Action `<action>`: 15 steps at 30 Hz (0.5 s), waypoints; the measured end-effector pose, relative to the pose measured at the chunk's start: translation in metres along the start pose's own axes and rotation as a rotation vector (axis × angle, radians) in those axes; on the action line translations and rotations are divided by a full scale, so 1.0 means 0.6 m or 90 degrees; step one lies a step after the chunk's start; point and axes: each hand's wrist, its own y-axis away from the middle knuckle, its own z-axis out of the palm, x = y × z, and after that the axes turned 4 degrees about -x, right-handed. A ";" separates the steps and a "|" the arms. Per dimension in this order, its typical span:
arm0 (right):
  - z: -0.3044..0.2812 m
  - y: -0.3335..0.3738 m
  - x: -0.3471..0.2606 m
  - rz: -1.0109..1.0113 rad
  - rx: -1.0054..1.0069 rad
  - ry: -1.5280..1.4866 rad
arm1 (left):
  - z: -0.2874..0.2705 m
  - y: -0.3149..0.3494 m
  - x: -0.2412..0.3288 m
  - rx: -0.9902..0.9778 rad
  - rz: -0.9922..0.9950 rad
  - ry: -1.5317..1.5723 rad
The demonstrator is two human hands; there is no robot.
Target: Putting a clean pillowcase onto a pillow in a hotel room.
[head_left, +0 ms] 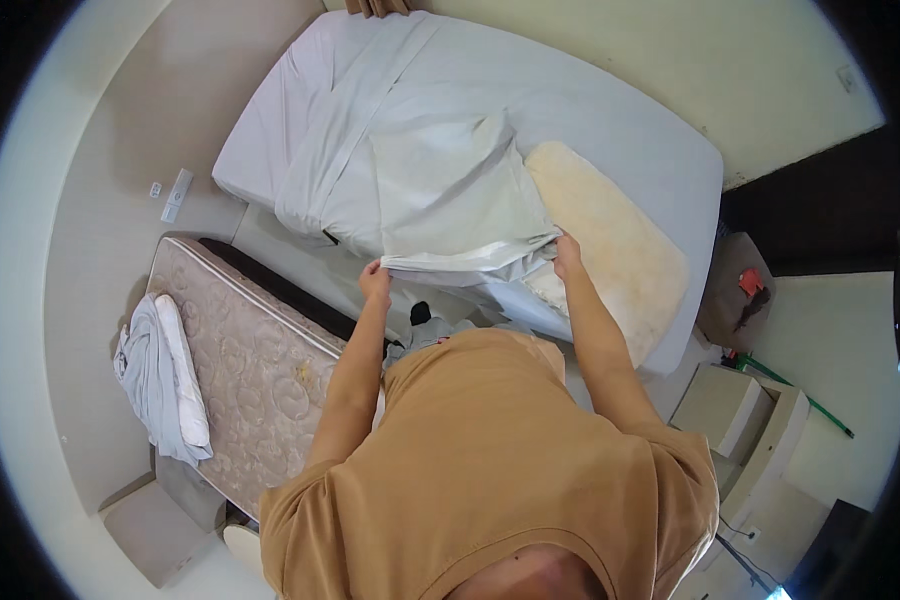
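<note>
Two near corners of a pale grey rectangular fabric cover [450,185], lying across the white-sheeted bed [590,110], are pinched by left hand [375,280] and right hand [568,254], the right nearer a yellowed oblong soft pillow [615,245] slanting rightward.

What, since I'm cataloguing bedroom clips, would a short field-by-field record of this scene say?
left hand: the hand pinches the near left corner of a pale cloth
right hand: the hand grips the same cloth's near right corner
cloth: spread over the bed, its near edge drawn out between the hands
pillow: yellowish pillow lying on the bed, right of the cloth
left side: beige patterned mattress with bundled grey and white fabric on it
</note>
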 end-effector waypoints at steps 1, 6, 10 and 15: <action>-0.004 0.001 0.009 0.005 0.002 0.001 | -0.002 0.010 -0.010 -0.048 -0.018 -0.006; -0.009 0.005 0.033 0.065 0.140 -0.144 | -0.016 0.028 -0.031 -0.093 -0.020 0.008; -0.037 -0.020 0.039 0.076 0.308 0.081 | -0.043 0.020 0.042 -0.357 -0.152 -0.135; -0.018 0.003 -0.014 -0.008 0.218 0.395 | -0.105 0.001 0.101 -0.416 -0.180 -0.286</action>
